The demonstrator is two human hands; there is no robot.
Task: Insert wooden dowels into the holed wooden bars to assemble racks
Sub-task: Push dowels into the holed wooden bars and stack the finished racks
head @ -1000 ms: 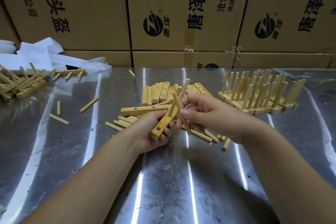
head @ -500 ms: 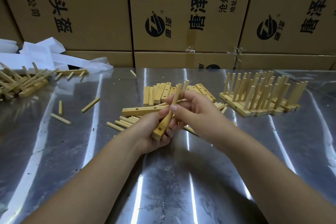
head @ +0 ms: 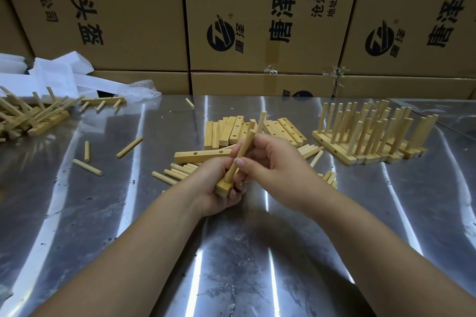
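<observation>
My left hand grips a holed wooden bar above the middle of the steel table. A wooden dowel stands in the bar's near hole, and my right hand pinches it between thumb and fingers. Another dowel rises from the bar farther along, behind my right hand. Most of the bar is hidden by my fingers. Loose dowels lie just left of my hands, with a single bar and a stack of holed bars behind them.
Several finished racks with upright dowels stand at the right. A heap of tangled racks lies far left by white packaging. Stray dowels dot the left of the table. Cardboard boxes wall the back.
My right hand brought the dowel from a slanted hold down into the bar's near hole. It now stands in the bar. My left hand kept holding the bar.
</observation>
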